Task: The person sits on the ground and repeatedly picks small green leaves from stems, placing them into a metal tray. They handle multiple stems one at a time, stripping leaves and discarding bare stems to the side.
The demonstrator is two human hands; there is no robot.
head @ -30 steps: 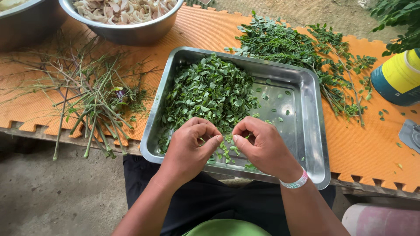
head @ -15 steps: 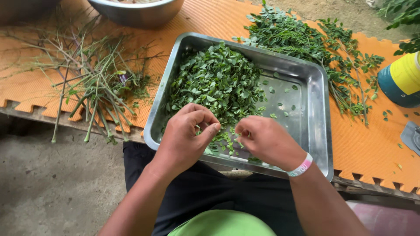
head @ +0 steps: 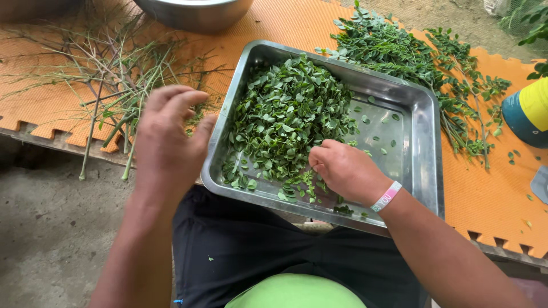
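Observation:
A rectangular steel tray (head: 427,171) lies on an orange foam mat and holds a heap of small plucked green leaves (head: 285,117). My right hand (head: 345,169), with a pink wristband, rests in the tray's near part with fingers curled at the edge of the leaf heap. My left hand (head: 168,134) hovers left of the tray over the mat's edge, fingers spread and blurred, holding nothing that I can make out. Bare stripped stems (head: 108,74) lie just beyond it.
Leafy green sprigs (head: 416,54) lie on the orange foam mat (head: 485,194) behind and right of the tray. A steel bowl (head: 194,11) stands at the back. A blue and yellow container (head: 528,114) is at the right edge. Concrete floor lies below left.
My left hand has left the tray and swung out to the left toward the bare stems, opening. My right hand stays low in the tray by the leaves.

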